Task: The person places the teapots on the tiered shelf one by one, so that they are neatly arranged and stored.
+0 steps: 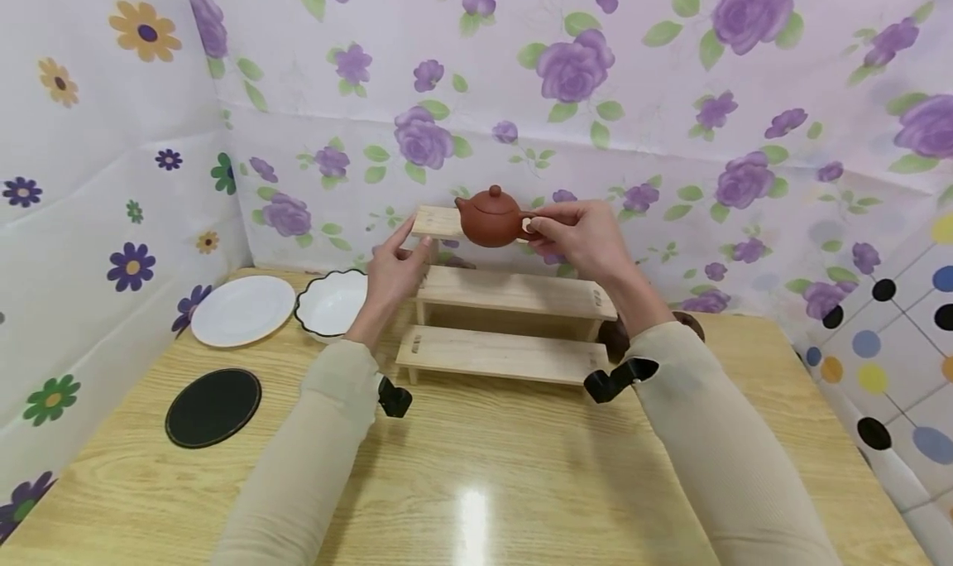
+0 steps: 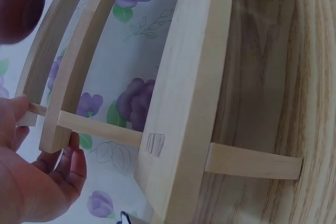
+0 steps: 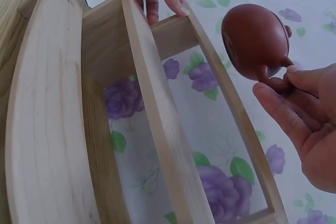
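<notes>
A reddish-brown teapot (image 1: 490, 218) is held by its handle in my right hand (image 1: 584, 239), in front of and slightly above the top board of a three-tier wooden shelf (image 1: 514, 289). In the right wrist view the teapot (image 3: 254, 40) shows its underside, apart from the boards, with the thumb and fingers of my right hand (image 3: 315, 124) pinching the handle. My left hand (image 1: 396, 272) grips the shelf's upper left end. The left wrist view shows the left hand (image 2: 39, 171) with thumb and curled fingers about the board ends.
Left of the shelf lie a white plate (image 1: 243, 311), a white scalloped dish (image 1: 331, 301) with a dark rim and a round black mat (image 1: 213, 408). A dark brown object (image 1: 689, 324) is partly hidden behind my right forearm. Flowered cloth (image 1: 476, 78) hangs close behind the shelf.
</notes>
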A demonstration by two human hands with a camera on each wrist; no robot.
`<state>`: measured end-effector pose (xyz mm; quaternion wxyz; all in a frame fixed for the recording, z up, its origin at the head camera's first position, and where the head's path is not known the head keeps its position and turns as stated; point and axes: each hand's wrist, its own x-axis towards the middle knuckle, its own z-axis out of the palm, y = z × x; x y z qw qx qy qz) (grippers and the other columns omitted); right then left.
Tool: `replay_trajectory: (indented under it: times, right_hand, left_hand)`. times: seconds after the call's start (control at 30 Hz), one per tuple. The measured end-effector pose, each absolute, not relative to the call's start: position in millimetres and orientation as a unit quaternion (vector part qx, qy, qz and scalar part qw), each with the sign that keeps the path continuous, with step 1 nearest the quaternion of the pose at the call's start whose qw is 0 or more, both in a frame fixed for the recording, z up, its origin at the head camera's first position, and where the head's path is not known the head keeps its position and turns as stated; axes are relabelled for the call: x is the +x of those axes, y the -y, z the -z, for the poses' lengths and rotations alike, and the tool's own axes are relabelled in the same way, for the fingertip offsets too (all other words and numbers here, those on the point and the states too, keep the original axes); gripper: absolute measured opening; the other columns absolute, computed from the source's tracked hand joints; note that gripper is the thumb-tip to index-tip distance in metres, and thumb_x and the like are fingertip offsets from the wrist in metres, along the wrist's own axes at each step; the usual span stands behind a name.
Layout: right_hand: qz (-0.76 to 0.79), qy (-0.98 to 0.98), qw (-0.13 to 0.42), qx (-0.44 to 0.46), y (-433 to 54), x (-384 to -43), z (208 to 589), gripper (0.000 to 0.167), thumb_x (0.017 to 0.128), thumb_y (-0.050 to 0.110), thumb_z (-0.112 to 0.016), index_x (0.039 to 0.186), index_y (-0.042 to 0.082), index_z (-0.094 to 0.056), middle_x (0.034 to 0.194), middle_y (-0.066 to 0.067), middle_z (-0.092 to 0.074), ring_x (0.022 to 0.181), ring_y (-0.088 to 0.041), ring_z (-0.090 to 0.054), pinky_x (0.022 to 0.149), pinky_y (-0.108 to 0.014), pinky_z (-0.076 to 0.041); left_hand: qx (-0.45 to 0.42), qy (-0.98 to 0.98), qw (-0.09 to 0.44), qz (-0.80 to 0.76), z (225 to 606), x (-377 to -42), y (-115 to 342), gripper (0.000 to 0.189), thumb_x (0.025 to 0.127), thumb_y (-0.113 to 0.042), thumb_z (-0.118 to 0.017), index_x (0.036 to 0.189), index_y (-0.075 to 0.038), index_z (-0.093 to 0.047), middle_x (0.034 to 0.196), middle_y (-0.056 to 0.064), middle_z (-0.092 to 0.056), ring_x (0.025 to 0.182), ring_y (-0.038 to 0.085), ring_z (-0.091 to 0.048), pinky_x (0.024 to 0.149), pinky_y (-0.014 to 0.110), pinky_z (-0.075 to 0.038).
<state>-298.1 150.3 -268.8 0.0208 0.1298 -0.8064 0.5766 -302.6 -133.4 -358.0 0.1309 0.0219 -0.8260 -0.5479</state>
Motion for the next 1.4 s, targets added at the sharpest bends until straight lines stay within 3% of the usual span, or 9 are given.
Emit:
replay_trajectory:
  times: [0.27,0.6,0.83,1.4]
  right_hand:
    - [-0.594,0.792,0.02,0.142,-127.6,-316.8,271.5,0.025,0.103,0.008,-0.069,0.122,-0.006,-0.076,0.118,-0.028,-0.076,0.081,-0.016,-0.08,0.078,-0.032,-0.064]
    - [-0.596,0.794,-0.002,0.122,-111.9,-331.3,267.7,0.024,0.101,0.009,-0.072,0.119,-0.005,-0.078,0.109,-0.026,-0.078,0.078,-0.02,-0.08,0.077,-0.032,-0.064]
    - [-0.582,0.802,-0.015,0.136,-99.5,-337.0,262.5,0.023,0.102,0.009,-0.07,0.121,-0.003,-0.078,0.113,-0.026,-0.078,0.082,-0.022,-0.08,0.078,-0.033,-0.064]
    - [-0.571,0.813,-0.014,0.114,-87.2,-344.9,262.1,0.024,0.102,0.01,-0.071,0.119,-0.004,-0.078,0.11,-0.028,-0.077,0.071,-0.016,-0.078,0.071,-0.03,-0.064]
  left_hand:
    - [0.024,0.822,0.127,0.554,358.0,-301.1,132.9,0.057,0.105,-0.044,-0.061,0.16,-0.037,-0.046,0.103,0.013,-0.069,0.083,0.016,-0.059,0.066,0.027,-0.048]
    - [0.025,0.815,0.122,0.565,359.7,-300.1,131.9,0.057,0.105,-0.044,-0.061,0.16,-0.039,-0.047,0.096,0.007,-0.065,0.079,0.014,-0.057,0.064,0.027,-0.048]
    - [0.014,0.812,0.134,0.568,360.0,-299.9,134.6,0.057,0.105,-0.042,-0.062,0.16,-0.036,-0.048,0.091,0.006,-0.066,0.072,0.013,-0.057,0.062,0.026,-0.048]
    - [0.013,0.811,0.128,0.571,359.4,-299.3,135.6,0.058,0.105,-0.044,-0.061,0.161,-0.035,-0.046,0.09,0.004,-0.064,0.071,0.011,-0.056,0.064,0.028,-0.047]
